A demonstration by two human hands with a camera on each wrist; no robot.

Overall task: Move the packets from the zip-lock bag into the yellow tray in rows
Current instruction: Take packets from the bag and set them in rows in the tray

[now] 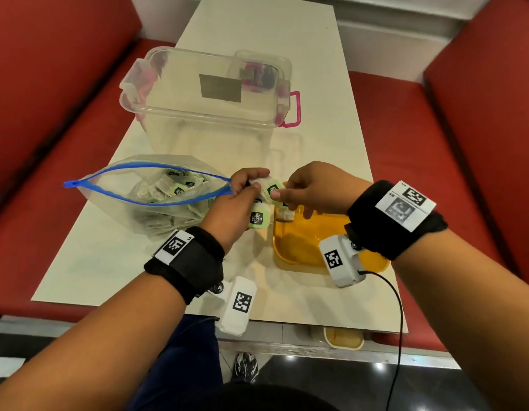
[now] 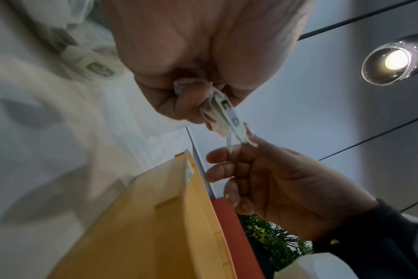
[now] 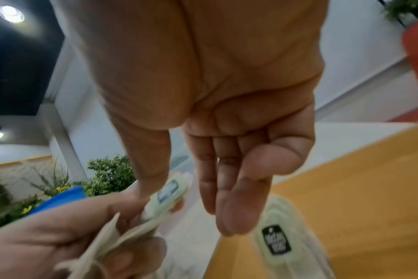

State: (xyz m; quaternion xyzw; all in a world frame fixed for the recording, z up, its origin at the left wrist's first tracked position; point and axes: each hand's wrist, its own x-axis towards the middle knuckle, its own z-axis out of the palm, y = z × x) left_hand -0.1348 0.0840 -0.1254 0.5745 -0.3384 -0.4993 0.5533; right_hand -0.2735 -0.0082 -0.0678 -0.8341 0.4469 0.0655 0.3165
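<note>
The zip-lock bag (image 1: 144, 191) lies open on the left of the table, blue zip gaping, with several pale-green tagged packets inside. My left hand (image 1: 251, 188) grips a small bunch of packets (image 1: 259, 216) just right of the bag's mouth; the left wrist view shows the bunch (image 2: 220, 111) squeezed in its curled fingers. My right hand (image 1: 282, 197) pinches the top packet (image 1: 272, 189) of that bunch by its end. The yellow tray (image 1: 302, 247) sits under the right hand. One packet (image 1: 285, 215) lies in the tray's far left corner, seen close (image 3: 277, 243) in the right wrist view.
A clear plastic box (image 1: 204, 93) with pink latches stands behind the bag and tray. Red bench seats (image 1: 465, 143) flank the narrow table. A black cable (image 1: 399, 315) hangs from the right wrist camera over the table's near edge.
</note>
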